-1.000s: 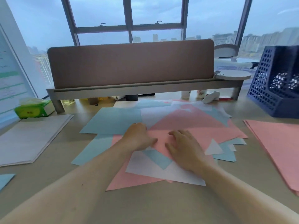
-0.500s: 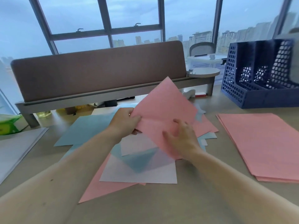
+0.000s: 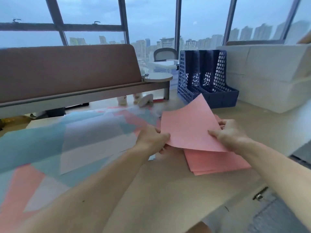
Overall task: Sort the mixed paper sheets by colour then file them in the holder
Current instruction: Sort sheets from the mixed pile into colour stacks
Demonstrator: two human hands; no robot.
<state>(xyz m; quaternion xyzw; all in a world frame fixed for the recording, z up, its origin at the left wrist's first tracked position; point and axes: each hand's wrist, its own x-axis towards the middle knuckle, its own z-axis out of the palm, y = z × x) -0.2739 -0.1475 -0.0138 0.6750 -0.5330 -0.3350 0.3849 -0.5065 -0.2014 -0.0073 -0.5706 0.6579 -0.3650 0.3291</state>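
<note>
A single pink sheet (image 3: 190, 125) hangs in the air, slightly curled, just above the sorted pink stack (image 3: 217, 160) on the desk. My left hand (image 3: 152, 140) pinches its near left corner. My right hand (image 3: 230, 133) grips its right edge, thumb on top. The mixed spread of blue, white and pink sheets (image 3: 70, 145) lies blurred on the left of the desk. The dark blue mesh file holder (image 3: 205, 78) stands upright behind the stack, its slots showing no paper.
A brown desk divider (image 3: 67, 71) on a grey shelf runs along the back. White boxes (image 3: 272, 76) stand right of the holder. A small white bottle (image 3: 122, 100) sits under the shelf. The desk's right edge drops to dark floor (image 3: 277, 207).
Both hands lifted the pink sheet from the mixed spread and carried it right, over the pink stack. The view swung right, bringing the holder and boxes into view.
</note>
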